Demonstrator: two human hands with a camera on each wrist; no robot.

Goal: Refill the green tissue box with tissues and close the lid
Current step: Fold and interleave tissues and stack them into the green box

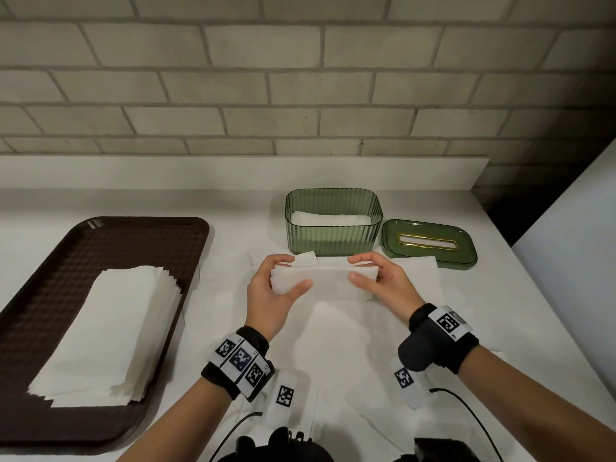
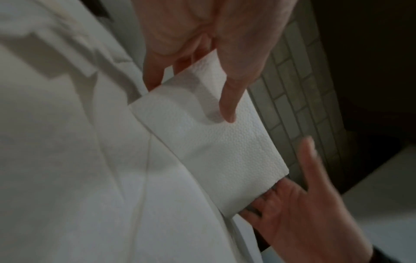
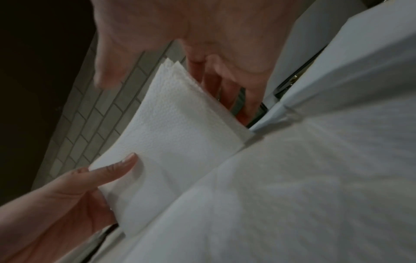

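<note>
A folded stack of white tissues [image 1: 325, 278] is held just above the counter, in front of the green ribbed tissue box [image 1: 333, 238]. My left hand [image 1: 278, 283] grips its left end, thumb on top and fingers behind. My right hand [image 1: 370, 271] grips its right end the same way. The box stands without its lid and has white tissues lying inside. Its green lid [image 1: 430, 243] with a gold slot lies flat to the right of the box. The wrist views show the embossed stack [image 2: 202, 138] [image 3: 175, 135] between thumb and fingers.
A brown tray [image 1: 40, 295] at the left carries a pile of white tissues [image 1: 110, 338]. Loose unfolded tissue sheets [image 1: 350, 345] cover the white counter under my hands. A brick wall rises behind; the counter ends at the right.
</note>
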